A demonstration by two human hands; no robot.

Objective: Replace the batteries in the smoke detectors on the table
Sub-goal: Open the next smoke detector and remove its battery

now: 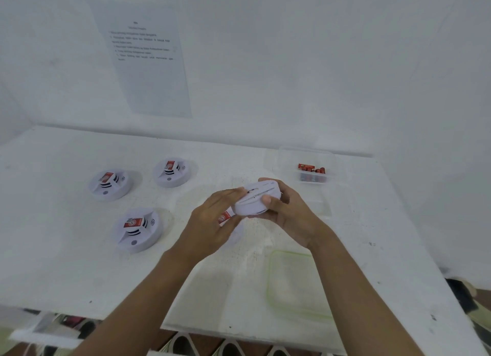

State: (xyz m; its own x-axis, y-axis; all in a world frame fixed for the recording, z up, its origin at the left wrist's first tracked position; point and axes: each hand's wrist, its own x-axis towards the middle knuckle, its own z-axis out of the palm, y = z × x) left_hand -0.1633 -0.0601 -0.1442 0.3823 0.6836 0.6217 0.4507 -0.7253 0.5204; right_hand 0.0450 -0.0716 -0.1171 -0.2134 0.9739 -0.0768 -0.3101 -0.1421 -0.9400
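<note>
I hold a round white smoke detector [255,199] above the middle of the white table [66,270], tilted on its side. My right hand [287,209] wraps it from the right, thumb across its face. My left hand [212,223] touches its left edge with the fingertips. Under my left hand a red-labelled piece [224,217] peeks out, mostly hidden. Three more detectors with red labels lie flat at the left: one far left [109,184], one behind [172,172], one nearer [138,229]. A clear box with red batteries [312,171] stands at the back right.
A clear container with a green rim [297,284] sits near the table's front edge on the right. A printed sheet [148,63] hangs on the white wall behind. Shoes and clutter lie on the floor below the front edge.
</note>
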